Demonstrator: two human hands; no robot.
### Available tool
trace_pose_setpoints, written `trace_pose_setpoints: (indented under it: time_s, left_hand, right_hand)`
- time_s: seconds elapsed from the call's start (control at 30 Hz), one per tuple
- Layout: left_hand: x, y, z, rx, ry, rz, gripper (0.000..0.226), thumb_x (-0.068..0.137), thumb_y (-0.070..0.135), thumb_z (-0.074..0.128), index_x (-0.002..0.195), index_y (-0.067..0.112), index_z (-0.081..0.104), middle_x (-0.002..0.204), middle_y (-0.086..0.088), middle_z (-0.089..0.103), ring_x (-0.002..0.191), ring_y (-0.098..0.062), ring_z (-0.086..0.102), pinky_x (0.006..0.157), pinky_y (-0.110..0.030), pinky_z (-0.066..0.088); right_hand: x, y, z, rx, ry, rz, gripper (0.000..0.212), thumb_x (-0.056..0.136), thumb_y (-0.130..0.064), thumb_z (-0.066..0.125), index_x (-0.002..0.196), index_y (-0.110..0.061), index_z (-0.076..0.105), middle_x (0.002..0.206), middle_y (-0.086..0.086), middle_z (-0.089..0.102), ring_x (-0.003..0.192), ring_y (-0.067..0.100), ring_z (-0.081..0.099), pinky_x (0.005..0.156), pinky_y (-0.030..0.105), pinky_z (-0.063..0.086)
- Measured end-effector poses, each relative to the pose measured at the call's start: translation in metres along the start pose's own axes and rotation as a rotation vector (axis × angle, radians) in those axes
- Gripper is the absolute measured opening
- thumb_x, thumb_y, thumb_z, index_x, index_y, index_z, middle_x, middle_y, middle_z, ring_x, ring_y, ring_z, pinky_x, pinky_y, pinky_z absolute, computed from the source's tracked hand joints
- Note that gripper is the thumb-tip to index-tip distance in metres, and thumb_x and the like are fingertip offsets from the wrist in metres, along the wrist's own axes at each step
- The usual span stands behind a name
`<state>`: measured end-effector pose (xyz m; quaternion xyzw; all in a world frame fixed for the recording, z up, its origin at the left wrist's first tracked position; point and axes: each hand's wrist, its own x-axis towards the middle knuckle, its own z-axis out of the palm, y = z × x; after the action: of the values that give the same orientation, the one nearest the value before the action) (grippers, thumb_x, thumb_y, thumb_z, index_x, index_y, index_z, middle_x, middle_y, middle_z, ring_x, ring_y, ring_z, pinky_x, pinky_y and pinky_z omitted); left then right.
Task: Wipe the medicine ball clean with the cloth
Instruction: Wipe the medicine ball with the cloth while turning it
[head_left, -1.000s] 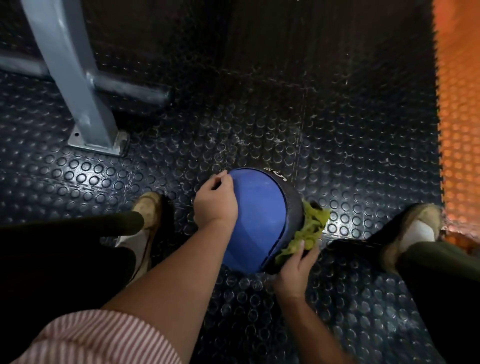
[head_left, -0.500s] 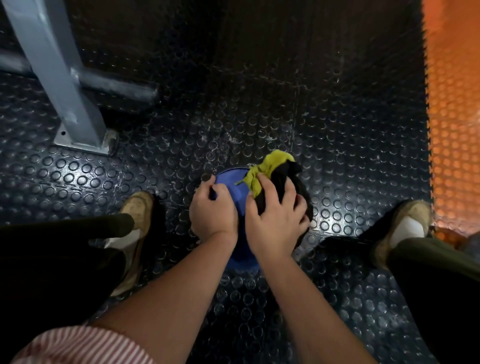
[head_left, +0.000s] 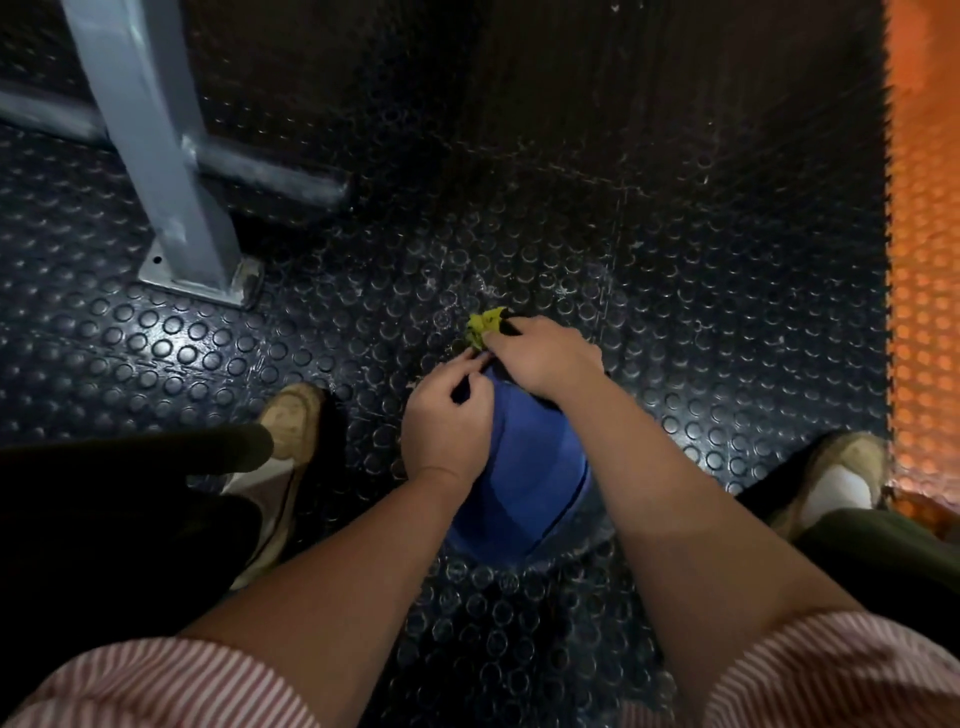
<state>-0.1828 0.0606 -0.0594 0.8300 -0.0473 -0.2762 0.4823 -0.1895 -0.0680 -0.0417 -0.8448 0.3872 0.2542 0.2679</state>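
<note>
Blue medicine ball (head_left: 519, 467) sits on studded black rubber floor (head_left: 675, 312) between feet. Left hand (head_left: 447, 426) braces ball's left side, fingers curled on it. Right hand (head_left: 545, 358) on top far side, clenched around yellow-green cloth (head_left: 484, 325), pressing it down.

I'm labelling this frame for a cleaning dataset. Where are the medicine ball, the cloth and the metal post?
medicine ball (head_left: 524, 467), head view, its blue panel.
cloth (head_left: 483, 325), head view, the yellow-green tuft past the right hand's fingers.
metal post (head_left: 156, 140), head view, mid-shaft.
</note>
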Motion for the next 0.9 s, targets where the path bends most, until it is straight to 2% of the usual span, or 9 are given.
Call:
trace_pose_setpoints:
  time_s: [0.1, 0.17, 0.27, 0.33, 0.5, 0.63, 0.73, 0.83, 0.9]
  left_hand:
    - [0.012, 0.011, 0.0, 0.031, -0.004, -0.123, 0.025, 0.093, 0.033, 0.052, 0.11, 0.036, 0.071, 0.115, 0.015, 0.067, 0.103, -0.01, 0.061, 0.09, -0.03, 0.051]
    - [0.018, 0.017, 0.003, 0.138, -0.023, -0.128, 0.025, 0.093, 0.038, 0.05, 0.106, 0.035, 0.071, 0.103, 0.01, 0.07, 0.095, -0.016, 0.063, 0.081, -0.031, 0.052]
    - [0.029, 0.025, 0.008, 0.19, -0.04, -0.109, 0.025, 0.093, 0.043, 0.051, 0.104, 0.033, 0.071, 0.102, 0.007, 0.07, 0.095, -0.019, 0.063, 0.082, -0.033, 0.051]
    - [0.034, 0.03, 0.01, 0.198, -0.044, -0.115, 0.026, 0.092, 0.044, 0.052, 0.102, 0.031, 0.072, 0.101, 0.005, 0.069, 0.094, -0.02, 0.062, 0.081, -0.032, 0.049]
    - [0.041, 0.036, 0.014, 0.167, -0.036, -0.137, 0.021, 0.094, 0.04, 0.052, 0.094, 0.028, 0.07, 0.075, 0.01, 0.059, 0.081, -0.017, 0.058, 0.071, -0.028, 0.045]
    - [0.044, 0.039, 0.016, 0.225, -0.063, -0.065, 0.024, 0.094, 0.036, 0.05, 0.094, 0.026, 0.072, 0.085, 0.004, 0.067, 0.083, -0.019, 0.061, 0.068, -0.028, 0.043]
    - [0.039, 0.037, 0.016, 0.237, -0.059, -0.022, 0.023, 0.094, 0.036, 0.052, 0.098, 0.027, 0.072, 0.098, 0.003, 0.07, 0.091, -0.02, 0.062, 0.075, -0.03, 0.048]
    - [0.027, 0.032, 0.013, 0.238, -0.071, 0.054, 0.019, 0.094, 0.031, 0.055, 0.098, 0.026, 0.073, 0.098, 0.01, 0.068, 0.088, -0.011, 0.059, 0.077, -0.028, 0.047]
    - [0.014, 0.026, 0.011, 0.254, -0.108, 0.168, 0.019, 0.091, 0.028, 0.056, 0.093, 0.023, 0.074, 0.093, 0.009, 0.069, 0.085, -0.01, 0.058, 0.076, -0.025, 0.044]
  right_hand:
    - [-0.02, 0.007, 0.008, 0.044, 0.159, -0.031, 0.047, 0.096, -0.055, 0.03, 0.137, -0.035, 0.045, 0.147, -0.005, 0.038, 0.13, 0.03, 0.035, 0.105, 0.049, 0.028]
    - [-0.045, 0.014, 0.025, 0.075, 0.371, -0.072, 0.046, 0.096, -0.053, 0.032, 0.137, -0.038, 0.045, 0.15, -0.009, 0.035, 0.133, 0.027, 0.032, 0.106, 0.048, 0.024]
    - [-0.092, 0.028, 0.069, 0.179, 0.685, -0.112, 0.047, 0.089, -0.048, 0.037, 0.132, -0.037, 0.051, 0.148, -0.001, 0.04, 0.133, 0.03, 0.035, 0.103, 0.053, 0.031]
    - [-0.115, 0.036, 0.102, 0.186, 0.75, -0.133, 0.051, 0.084, -0.043, 0.042, 0.134, -0.035, 0.047, 0.148, 0.008, 0.035, 0.134, 0.035, 0.031, 0.102, 0.055, 0.031]
    - [-0.127, 0.048, 0.126, 0.086, 0.736, -0.192, 0.065, 0.076, -0.039, 0.046, 0.139, -0.039, 0.032, 0.149, 0.011, 0.026, 0.131, 0.039, 0.028, 0.094, 0.06, 0.035]
    - [-0.124, 0.05, 0.106, 0.088, 0.675, -0.157, 0.062, 0.073, -0.045, 0.047, 0.134, -0.041, 0.042, 0.149, 0.004, 0.033, 0.12, 0.036, 0.034, 0.084, 0.058, 0.044]
    - [-0.113, 0.042, 0.082, 0.2, 0.68, -0.066, 0.057, 0.076, -0.048, 0.042, 0.133, -0.043, 0.048, 0.149, 0.0, 0.039, 0.123, 0.038, 0.037, 0.092, 0.057, 0.04]
    - [-0.092, 0.033, 0.048, 0.261, 0.497, 0.021, 0.051, 0.086, -0.049, 0.035, 0.136, -0.049, 0.041, 0.153, -0.014, 0.027, 0.135, 0.027, 0.024, 0.107, 0.051, 0.023]
    - [-0.066, 0.038, 0.031, 0.275, 0.365, 0.068, 0.043, 0.093, -0.045, 0.038, 0.136, -0.046, 0.043, 0.152, -0.014, 0.029, 0.135, 0.025, 0.026, 0.109, 0.049, 0.021]
